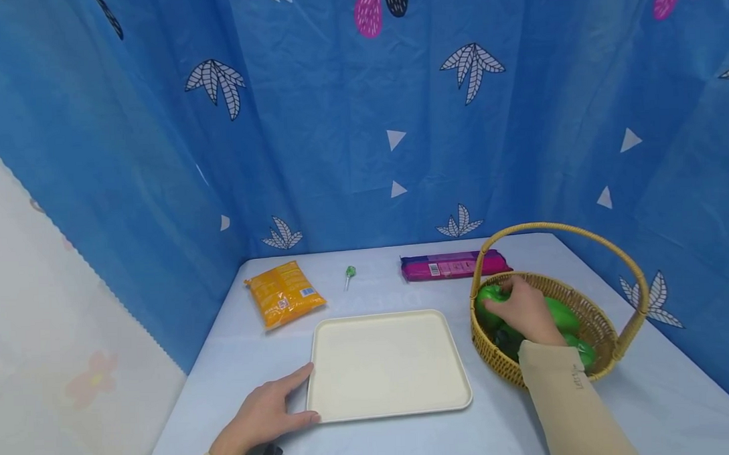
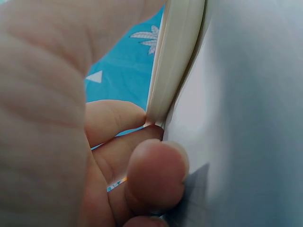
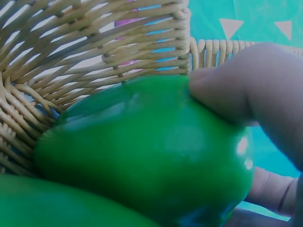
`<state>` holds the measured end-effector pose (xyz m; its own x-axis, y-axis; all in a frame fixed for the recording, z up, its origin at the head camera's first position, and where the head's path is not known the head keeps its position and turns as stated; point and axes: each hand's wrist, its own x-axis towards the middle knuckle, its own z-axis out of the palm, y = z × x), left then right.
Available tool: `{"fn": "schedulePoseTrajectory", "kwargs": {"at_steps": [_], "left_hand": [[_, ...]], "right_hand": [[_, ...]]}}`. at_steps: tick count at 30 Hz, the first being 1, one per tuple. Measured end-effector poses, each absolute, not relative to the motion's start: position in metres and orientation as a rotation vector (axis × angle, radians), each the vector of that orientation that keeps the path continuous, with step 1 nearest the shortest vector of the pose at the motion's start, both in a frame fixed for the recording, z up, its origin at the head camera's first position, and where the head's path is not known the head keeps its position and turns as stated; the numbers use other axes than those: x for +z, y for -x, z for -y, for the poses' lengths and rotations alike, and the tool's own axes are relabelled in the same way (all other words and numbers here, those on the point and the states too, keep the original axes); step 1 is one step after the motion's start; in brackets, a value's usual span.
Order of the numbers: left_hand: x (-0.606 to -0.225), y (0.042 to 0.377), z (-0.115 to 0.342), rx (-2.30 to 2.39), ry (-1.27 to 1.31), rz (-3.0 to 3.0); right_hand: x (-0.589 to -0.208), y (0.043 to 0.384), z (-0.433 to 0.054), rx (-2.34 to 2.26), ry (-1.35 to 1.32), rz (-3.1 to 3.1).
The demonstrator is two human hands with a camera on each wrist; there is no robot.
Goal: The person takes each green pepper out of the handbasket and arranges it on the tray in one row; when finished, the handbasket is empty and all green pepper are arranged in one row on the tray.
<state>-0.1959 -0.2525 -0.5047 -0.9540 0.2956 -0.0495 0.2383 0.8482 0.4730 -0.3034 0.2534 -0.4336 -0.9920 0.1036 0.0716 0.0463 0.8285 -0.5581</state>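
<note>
My right hand (image 1: pixel 529 310) reaches into a wicker basket (image 1: pixel 498 367) and grips a glossy green bell pepper (image 3: pixel 142 146), thumb and fingers on either side of it. The pepper is at the basket's left side, leaning by the woven wall. Beside it in the basket lie a long green vegetable (image 1: pixel 563 315), another shiny green one (image 1: pixel 586 353) and a dark one (image 1: pixel 509 343), partly hidden by the hand and sleeve. My left hand (image 1: pixel 265 412) rests at the left edge of a cream tray (image 1: pixel 387 367), thumb near its front corner and fingertips touching the rim.
An orange packet (image 1: pixel 285 296) lies at the back left, with a green lollipop (image 1: pixel 351 272) to its right. A purple-pink long packet (image 1: pixel 450 266) lies behind the basket. The basket's tall handle (image 1: pixel 557 227) arches over it. A blue patterned curtain (image 1: pixel 350 154) hangs behind the table.
</note>
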Motion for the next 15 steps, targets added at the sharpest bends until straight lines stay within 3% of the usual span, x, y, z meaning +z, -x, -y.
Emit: {"fn": "schedulePoseTrajectory", "kwargs": {"at_steps": [15], "left_hand": [[-0.505, 0.195, 0.253, 0.719, -0.43, -2.878]], "right_hand": [[-0.422, 0.298, -0.25, 0.879, 0.13, 2.952]]}}
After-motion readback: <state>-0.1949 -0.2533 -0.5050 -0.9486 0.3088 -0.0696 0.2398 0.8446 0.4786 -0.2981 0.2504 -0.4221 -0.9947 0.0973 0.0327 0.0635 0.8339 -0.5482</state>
